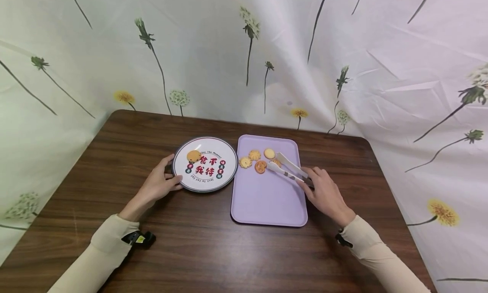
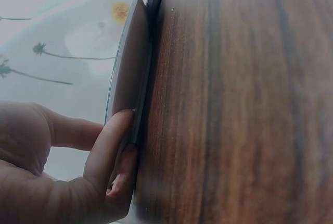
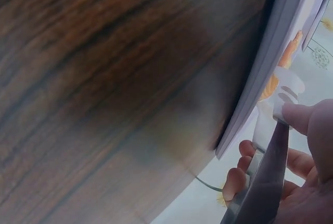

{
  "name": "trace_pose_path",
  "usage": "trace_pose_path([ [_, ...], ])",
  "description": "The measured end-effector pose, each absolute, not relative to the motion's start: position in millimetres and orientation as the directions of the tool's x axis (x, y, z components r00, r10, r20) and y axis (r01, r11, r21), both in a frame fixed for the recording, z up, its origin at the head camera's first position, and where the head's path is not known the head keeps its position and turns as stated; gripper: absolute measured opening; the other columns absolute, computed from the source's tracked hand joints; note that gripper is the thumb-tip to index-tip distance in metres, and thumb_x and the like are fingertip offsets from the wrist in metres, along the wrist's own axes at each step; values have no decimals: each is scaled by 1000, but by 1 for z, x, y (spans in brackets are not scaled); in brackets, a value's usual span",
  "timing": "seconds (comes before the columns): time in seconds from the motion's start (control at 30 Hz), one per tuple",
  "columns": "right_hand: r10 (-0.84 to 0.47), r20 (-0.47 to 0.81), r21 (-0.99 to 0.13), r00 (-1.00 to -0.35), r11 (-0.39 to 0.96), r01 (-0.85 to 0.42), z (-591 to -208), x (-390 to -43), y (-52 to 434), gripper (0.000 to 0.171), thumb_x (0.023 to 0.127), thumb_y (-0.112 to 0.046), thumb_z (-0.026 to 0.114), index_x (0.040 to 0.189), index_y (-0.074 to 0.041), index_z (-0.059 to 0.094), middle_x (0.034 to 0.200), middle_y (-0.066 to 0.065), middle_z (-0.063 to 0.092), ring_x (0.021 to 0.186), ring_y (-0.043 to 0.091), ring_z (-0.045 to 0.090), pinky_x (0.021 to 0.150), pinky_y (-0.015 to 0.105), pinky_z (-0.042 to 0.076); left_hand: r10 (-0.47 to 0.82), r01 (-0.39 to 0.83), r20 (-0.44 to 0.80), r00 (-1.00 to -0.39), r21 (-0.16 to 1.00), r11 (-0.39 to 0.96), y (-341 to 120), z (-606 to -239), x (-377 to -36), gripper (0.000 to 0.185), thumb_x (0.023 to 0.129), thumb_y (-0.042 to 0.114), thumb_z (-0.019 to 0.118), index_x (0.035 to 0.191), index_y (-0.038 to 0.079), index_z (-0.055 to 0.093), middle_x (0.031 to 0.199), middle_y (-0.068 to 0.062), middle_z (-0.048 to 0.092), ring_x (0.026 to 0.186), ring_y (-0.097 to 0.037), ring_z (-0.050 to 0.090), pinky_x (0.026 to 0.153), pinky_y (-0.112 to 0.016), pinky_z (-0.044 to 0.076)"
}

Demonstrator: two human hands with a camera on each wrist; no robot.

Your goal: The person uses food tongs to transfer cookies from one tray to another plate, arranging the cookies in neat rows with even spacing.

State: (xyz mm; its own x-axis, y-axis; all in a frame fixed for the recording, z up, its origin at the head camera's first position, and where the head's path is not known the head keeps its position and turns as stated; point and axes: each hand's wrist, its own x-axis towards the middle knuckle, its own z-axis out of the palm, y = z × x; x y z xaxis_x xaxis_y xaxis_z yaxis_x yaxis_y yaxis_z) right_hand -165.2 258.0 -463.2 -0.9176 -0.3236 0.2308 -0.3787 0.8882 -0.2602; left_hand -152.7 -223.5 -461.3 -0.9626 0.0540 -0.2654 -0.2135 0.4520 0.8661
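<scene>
A round white plate (image 1: pixel 205 174) with red lettering lies on the wooden table and carries one cookie (image 1: pixel 193 156). My left hand (image 1: pixel 164 180) grips its near-left rim. In the left wrist view the thumb (image 2: pixel 112 140) lies over the plate (image 2: pixel 130 73) edge with a finger below. Right of the plate is a lilac tray (image 1: pixel 267 199) with several cookies (image 1: pixel 254 154) at its far end. My right hand (image 1: pixel 320 187) holds white tongs (image 1: pixel 289 169). Their arms stand apart, with one cookie (image 1: pixel 275 161) between the tips. The right wrist view shows the tongs (image 3: pixel 270 172) and the tray's edge (image 3: pixel 281 52).
The dark wooden table (image 1: pixel 126 157) is backed and flanked by a white floral cloth (image 1: pixel 244 51). Its edges lie close on the left and right. Bare wood stretches in front of the plate and tray.
</scene>
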Motion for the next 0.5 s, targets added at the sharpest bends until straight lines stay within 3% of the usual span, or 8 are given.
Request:
trace_pose_path([
  [0.5,-335,303,-233,-892,882,-410,-463,-166,258,41,101,-35,70,133,-10,69,105,8,69,86,25,56,59,42,54,51,-211,-261,-964,869,448,-223,-461,-152,83,105,3,57,168,5,3,166,-33,20,120,-38,61,80,-18,67],
])
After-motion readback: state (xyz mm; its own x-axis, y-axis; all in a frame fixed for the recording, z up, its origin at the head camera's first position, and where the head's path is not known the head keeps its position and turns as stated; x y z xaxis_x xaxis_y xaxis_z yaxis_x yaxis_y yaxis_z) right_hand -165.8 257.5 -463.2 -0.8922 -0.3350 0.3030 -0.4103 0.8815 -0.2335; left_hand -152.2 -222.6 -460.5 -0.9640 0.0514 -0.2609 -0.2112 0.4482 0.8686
